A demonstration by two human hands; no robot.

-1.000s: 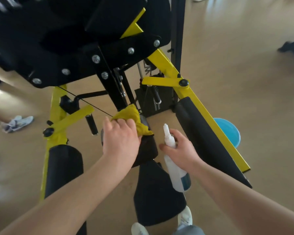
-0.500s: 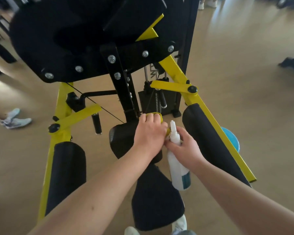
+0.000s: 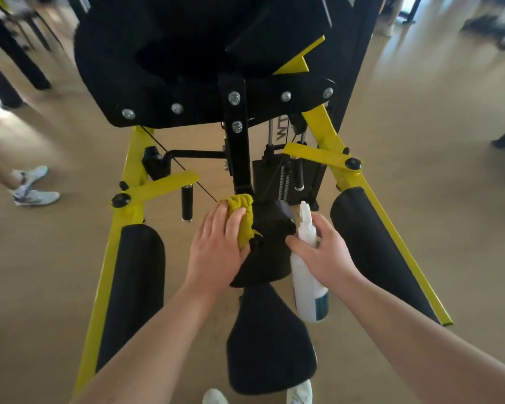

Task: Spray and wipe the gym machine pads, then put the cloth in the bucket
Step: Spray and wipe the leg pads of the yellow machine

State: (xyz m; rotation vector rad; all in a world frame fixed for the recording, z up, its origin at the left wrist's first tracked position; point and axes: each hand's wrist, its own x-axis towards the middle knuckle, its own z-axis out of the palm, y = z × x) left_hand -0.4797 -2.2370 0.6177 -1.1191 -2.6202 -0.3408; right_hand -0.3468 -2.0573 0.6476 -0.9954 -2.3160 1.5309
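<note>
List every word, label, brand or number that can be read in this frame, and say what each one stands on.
"WLT": white letters, turned sideways and cut off, so the reading is uncertain. They are on the black panel behind the machine's centre post.
The blue label low on the spray bottle has print that is too blurred to read.
No other text shows.

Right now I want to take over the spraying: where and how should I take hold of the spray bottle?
Probably the bare lower body of the spray bottle, near its blue label, coming from below on the near side. The right hand wraps the neck under the nozzle, and the small black pad sits close on its left; the round body hangs free.
</note>
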